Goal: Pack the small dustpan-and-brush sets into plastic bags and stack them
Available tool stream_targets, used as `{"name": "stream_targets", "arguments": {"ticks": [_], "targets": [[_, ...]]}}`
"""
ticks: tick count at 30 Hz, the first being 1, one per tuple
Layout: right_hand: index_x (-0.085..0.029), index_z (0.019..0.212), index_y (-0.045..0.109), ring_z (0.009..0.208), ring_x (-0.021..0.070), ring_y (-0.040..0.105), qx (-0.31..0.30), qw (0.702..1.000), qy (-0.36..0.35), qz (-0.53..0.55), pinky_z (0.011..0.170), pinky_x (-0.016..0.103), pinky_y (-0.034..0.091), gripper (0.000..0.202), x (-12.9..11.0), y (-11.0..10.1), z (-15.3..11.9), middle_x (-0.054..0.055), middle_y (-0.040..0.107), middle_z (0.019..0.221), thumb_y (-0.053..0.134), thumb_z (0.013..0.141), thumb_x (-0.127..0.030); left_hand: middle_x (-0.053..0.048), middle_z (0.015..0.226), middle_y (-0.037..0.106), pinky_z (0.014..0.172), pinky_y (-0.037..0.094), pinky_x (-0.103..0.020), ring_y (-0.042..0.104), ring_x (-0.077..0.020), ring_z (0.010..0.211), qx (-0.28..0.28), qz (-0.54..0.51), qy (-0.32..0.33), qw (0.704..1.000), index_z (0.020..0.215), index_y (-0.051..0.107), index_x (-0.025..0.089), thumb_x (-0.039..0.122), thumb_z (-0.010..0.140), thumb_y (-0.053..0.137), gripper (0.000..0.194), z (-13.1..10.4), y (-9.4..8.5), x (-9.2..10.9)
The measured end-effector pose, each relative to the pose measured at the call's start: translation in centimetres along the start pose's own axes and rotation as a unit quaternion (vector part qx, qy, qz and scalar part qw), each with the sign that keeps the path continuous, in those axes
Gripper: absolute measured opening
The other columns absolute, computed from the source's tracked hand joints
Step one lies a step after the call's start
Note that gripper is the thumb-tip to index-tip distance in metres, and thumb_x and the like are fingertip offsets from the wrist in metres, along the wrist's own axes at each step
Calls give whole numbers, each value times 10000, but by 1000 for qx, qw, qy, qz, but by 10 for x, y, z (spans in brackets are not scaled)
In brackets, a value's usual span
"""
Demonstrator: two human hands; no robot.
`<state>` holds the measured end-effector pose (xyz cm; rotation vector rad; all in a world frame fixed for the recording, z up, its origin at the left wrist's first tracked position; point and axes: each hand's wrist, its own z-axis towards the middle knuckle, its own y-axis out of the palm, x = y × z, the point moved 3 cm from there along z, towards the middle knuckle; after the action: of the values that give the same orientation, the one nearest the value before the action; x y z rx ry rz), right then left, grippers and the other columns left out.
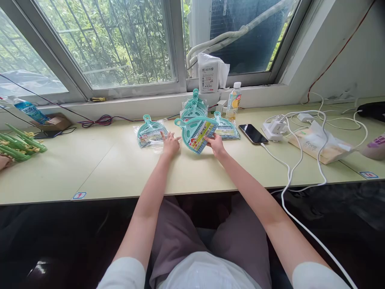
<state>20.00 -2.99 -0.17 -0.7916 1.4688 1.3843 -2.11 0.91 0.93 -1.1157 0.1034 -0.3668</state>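
Note:
My right hand (215,145) grips the lower right edge of a teal dustpan-and-brush set (197,134) with a yellow label, held tilted above the table. My left hand (171,144) has its fingers spread, at the right edge of a second, bagged dustpan set (150,132) lying flat; whether the fingertips press on its clear wrapper I cannot tell. Behind the held set, a pile of similar teal dustpan sets (195,107) is partly hidden. One more wrapped dustpan set (226,127) lies just right of it.
A phone (253,133), power strip (274,129), white cables (296,160) and tissue pack (320,144) lie to the right. A drink bottle (234,102) stands by the window sill. On the left, another person's hand (4,162) is beside green stems (21,144); a small box (55,121) is behind.

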Motion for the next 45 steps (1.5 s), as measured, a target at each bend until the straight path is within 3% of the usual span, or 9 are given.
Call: {"name": "stream_targets", "arguments": {"ticks": [7,14,21,28,35,37,40,43,45], "targets": [[-184,841,615,822,188,673,2,999,23,-43,846,455,589,214,3,0,-2,33,706,867,742,694,-94,-147,879,682,1107,13,-683,589,-319,1046,-56,-32,-94,993,839,713,166,53,773,375,362,6,2,-3],[-162,862,606,745,171,683,-6,997,60,-55,795,415,606,177,5,4,-8,48,707,859,643,759,-23,-236,1453,374,1076,57,-713,245,-404,1396,26,39,-138,989,1376,421,136,146,774,552,616,-1,-4,-8],[-168,887,606,764,168,698,-33,994,88,-59,802,385,607,188,5,6,-11,31,719,831,644,767,-28,-240,1198,567,936,453,-491,525,-361,1191,-44,14,-206,977,1246,537,119,16,814,449,453,1,-9,-21],[-162,896,609,780,185,704,-43,994,83,-48,840,416,597,191,3,9,-11,51,722,861,659,761,-36,-144,1222,585,889,506,-362,608,-242,1076,75,-69,-40,994,1285,513,173,-65,804,267,591,1,-18,1],[-174,835,614,854,185,698,-23,999,47,12,911,419,573,177,3,6,-5,38,728,912,722,725,-87,-114,1392,487,1032,433,-404,468,-217,1288,95,-191,131,968,1404,364,219,99,929,302,494,-2,-19,34],[-179,826,621,893,188,694,-18,998,37,43,926,403,568,180,2,4,-4,36,732,923,745,711,-117,-139,1493,354,1135,296,-468,282,-239,1419,180,-192,78,962,1450,270,215,219,948,391,516,-4,-27,39],[-189,840,635,952,195,684,-14,996,18,81,929,379,570,197,-1,4,-4,30,734,957,761,695,-147,-181,1564,159,1176,160,-515,46,-279,1478,279,-169,-123,937,1500,111,201,407,911,515,743,-8,-39,36],[-187,840,642,982,202,677,-15,996,9,88,927,370,569,202,-3,4,-5,37,730,983,768,684,-168,-188,1548,199,1150,245,-493,78,-276,1476,255,-239,-264,899,1512,38,210,474,916,491,794,-6,-42,26],[-186,842,642,995,206,672,-12,997,2,82,922,372,568,213,-4,5,-5,42,728,985,777,677,-191,-166,1499,330,1097,353,-449,256,-259,1435,169,-377,-255,874,1503,127,229,480,929,468,713,1,-35,21]]}}
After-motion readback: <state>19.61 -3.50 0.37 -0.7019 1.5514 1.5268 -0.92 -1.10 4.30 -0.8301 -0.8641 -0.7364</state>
